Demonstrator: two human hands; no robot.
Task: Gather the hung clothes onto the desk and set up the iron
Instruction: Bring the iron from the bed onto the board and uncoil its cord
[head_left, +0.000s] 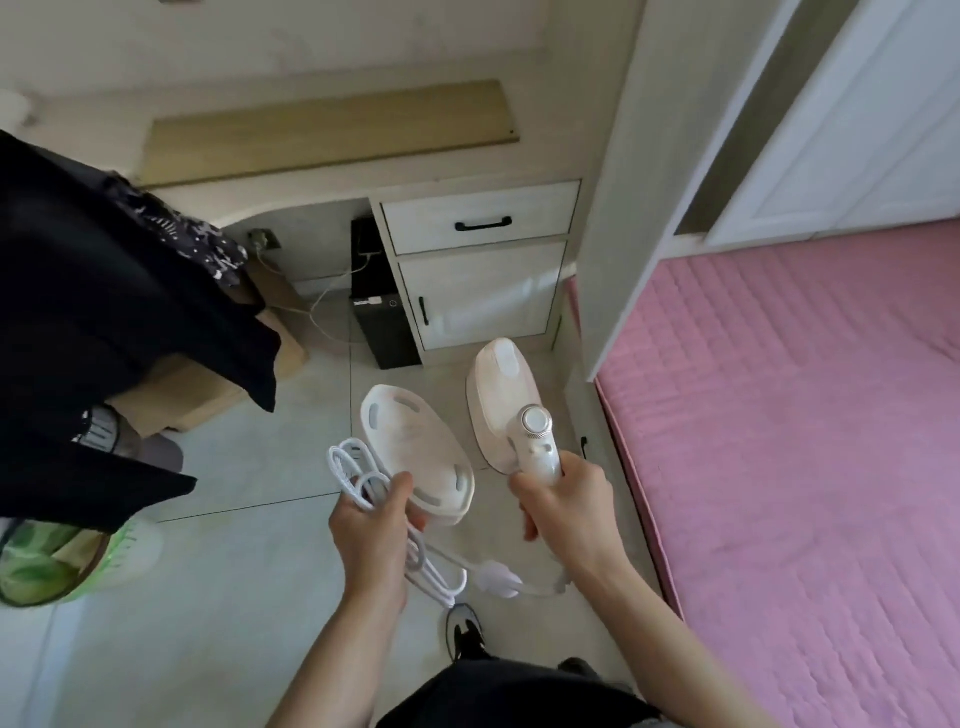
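My right hand (563, 501) grips the handle of a white iron (506, 402), held in the air above the floor with its nose pointing away from me. My left hand (371, 525) holds the white oval iron base (415, 452) together with the coiled white cord (358, 473); the plug (498, 577) dangles below between my hands. Black clothes (93, 322) are piled at the left on the desk, hanging over its edge. The desk top (332, 135) runs along the far wall.
A drawer cabinet (480, 265) stands under the desk, with a black computer tower (379, 312) beside it and a wall socket (262, 239) with a cable at the back. A bed with a pink mattress (805, 441) fills the right. A green-patterned item (57, 561) sits low left.
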